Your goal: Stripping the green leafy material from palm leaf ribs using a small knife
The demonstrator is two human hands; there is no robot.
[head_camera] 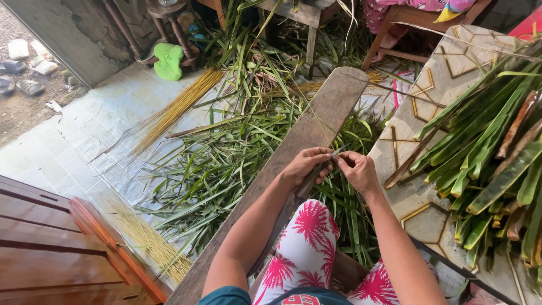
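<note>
Starting at the far left, shoes (pixel 22 66) lie on bare ground beyond the tiled floor (pixel 73 141). A wooden cabinet (pixel 51 248) fills the near left corner, with a bundle of yellow sticks (pixel 149 243) beside it and another bundle (pixel 175 107) farther off. Green leaves (pixel 220 164) cover the floor in the middle. A long plank (pixel 293 147) slants up from near the lap. Over it, the left hand (pixel 305 165) is curled tight around a knife (pixel 316 172). Just right, the right hand (pixel 357 169) pinches a thin leaf strip (pixel 340 151) against the blade. Further right, a patterned surface (pixel 451 73) carries a stack of cut leaves (pixel 491 147).
</note>
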